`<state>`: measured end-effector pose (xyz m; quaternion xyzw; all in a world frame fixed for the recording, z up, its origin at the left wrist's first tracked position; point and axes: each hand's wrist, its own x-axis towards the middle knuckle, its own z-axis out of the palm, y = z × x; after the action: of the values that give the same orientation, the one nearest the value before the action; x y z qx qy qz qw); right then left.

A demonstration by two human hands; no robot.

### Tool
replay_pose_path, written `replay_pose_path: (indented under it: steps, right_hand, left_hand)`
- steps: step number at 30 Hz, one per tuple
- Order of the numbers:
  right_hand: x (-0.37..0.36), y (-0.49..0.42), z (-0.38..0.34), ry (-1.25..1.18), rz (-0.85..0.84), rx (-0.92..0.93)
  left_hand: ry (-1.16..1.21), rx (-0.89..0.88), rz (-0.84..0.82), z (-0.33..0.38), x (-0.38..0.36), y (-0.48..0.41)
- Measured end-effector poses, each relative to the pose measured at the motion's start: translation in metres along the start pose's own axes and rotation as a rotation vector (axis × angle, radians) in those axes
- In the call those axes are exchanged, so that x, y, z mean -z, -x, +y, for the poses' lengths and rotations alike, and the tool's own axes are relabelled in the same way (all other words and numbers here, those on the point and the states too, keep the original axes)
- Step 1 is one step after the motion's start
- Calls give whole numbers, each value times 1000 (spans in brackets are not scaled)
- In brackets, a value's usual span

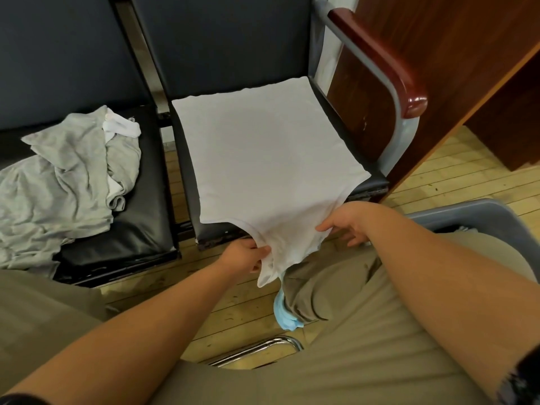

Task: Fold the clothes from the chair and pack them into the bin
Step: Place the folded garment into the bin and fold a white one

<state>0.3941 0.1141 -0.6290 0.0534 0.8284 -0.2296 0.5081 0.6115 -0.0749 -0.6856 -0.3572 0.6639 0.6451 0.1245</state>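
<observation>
1. On the seat of the right-hand chair (368,182) I see a white tank top (263,147) spread flat. Its hem lies at the back edge of the seat and its strap end hangs off the front edge.
2. My view shows the left hand (242,255) pinching the bunched straps just past the seat's front edge, thumb and fingers closed on the cloth.
3. I see the right hand (344,223) gripping the tank top's near right side. The thumb lies on top and the fingers are curled underneath, beside the seat's front right corner.
4. 2 dark padded chairs stand side by side. The left chair (137,229) carries a crumpled pile of grey clothes (67,176) that spills over the seat's left edge, with a small white garment (119,125) at the pile's back.
5. A grey bin (479,210) sits on the floor at the near right, partly hidden by the right forearm and a khaki trouser leg (336,287). I cannot tell what is inside it.
6. Something light blue (285,314) hangs beside that leg, below the straps.
7. A reddish wooden armrest (380,59) tops the right chair's grey frame, and a dark wooden panel (438,39) stands just beyond it on the plank floor (455,176).
</observation>
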Motion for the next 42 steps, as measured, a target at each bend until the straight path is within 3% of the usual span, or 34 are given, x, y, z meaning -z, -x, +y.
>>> replay_pose_path:
  steps: [12,22,30,35,42]
  right_hand:
    - [-2,50,-2,89,15,101]
    - [9,73,-2,57,111,131]
    - [36,98,-28,178,234,249]
    - [58,104,-63,-193,236,263]
    - [82,74,-147,-437,201,281]
  left_hand:
    - [165,81,-111,13,-9,21]
    - [235,159,-38,30,-22,35]
    - [333,168,38,97,-11,57]
    - [444,81,101,156,14,58]
    - [531,50,175,230,62,24]
